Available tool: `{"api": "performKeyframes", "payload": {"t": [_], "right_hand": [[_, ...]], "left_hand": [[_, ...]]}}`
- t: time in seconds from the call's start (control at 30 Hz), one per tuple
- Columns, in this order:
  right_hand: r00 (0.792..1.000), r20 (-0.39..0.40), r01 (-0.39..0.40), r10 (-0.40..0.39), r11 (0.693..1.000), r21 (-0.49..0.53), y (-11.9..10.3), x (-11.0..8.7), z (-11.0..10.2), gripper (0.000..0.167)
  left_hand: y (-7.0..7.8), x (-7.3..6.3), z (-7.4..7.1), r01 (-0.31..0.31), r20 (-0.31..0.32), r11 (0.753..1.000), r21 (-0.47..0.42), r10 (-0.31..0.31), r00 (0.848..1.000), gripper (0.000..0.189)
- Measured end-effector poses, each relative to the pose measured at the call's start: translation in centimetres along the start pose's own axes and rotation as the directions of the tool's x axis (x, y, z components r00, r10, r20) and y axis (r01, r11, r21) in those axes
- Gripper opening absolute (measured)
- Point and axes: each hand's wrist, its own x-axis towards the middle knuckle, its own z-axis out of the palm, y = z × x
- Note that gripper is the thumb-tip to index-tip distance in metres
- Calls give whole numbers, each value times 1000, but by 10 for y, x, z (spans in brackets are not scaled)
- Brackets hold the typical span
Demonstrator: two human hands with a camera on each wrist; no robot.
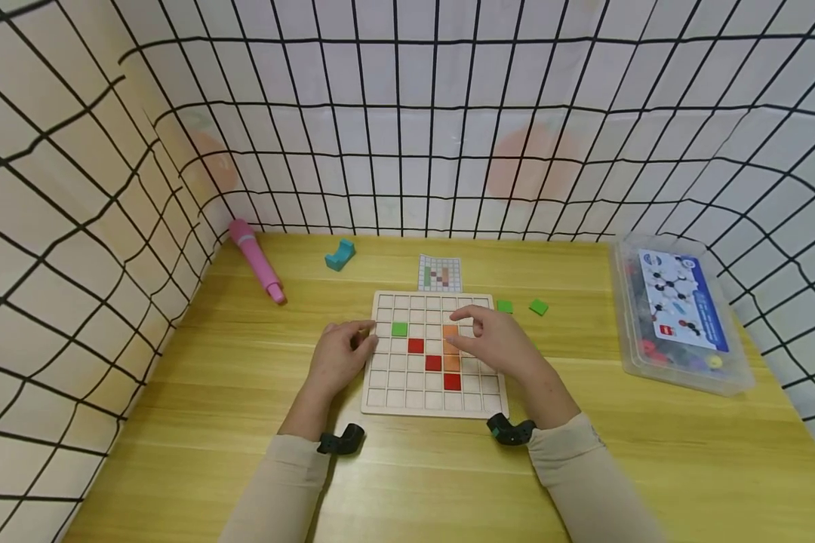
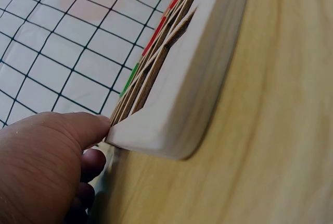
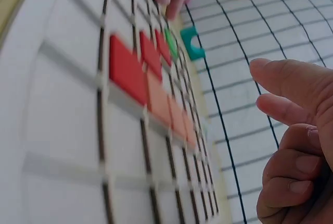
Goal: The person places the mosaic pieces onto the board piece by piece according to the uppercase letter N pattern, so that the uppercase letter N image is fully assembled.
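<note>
A square wooden grid board (image 1: 394,403) lies on the table. My left hand (image 1: 336,354) holds its left edge; in the left wrist view the thumb (image 2: 96,127) touches a corner of it. My right hand (image 1: 505,343) hovers over the board's right half with nothing between thumb and index finger, which are apart. Beneath it, orange tiles (image 1: 451,363) form a column, partly hidden by the thumb in the head view. Three red tiles (image 1: 433,363) run diagonally, the lowest under the orange column. One green tile (image 1: 399,329) sits at the upper left of the grid.
A small pattern card (image 1: 439,264) lies behind the board. Two loose green tiles (image 1: 539,307) are to the right of it. Farther out are a pink microphone-shaped thing (image 1: 258,260), a teal block (image 1: 340,255) and a lidded plastic box (image 1: 679,302). Black wire mesh (image 1: 435,113) surrounds the table.
</note>
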Motion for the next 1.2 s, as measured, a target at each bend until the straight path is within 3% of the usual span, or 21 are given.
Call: {"api": "performKeyframes", "payload": {"t": [0.37,0.73,1.2], "right_hand": [[995,-19,-101,101,995,-5,44,-19,-25,43],[995,8,-100,100,992,-77,79,-32,-39,47],[983,-3,-181,181,981,-69,98,-38,-44,48]], "left_hand": [[-1,-1,1,14,3,1000,-10,-13,1000,32],[-3,0,2,9,-6,1000,-1,-9,1000,32],[-4,1,2,2,-6,1000,-4,-2,1000,32]]}}
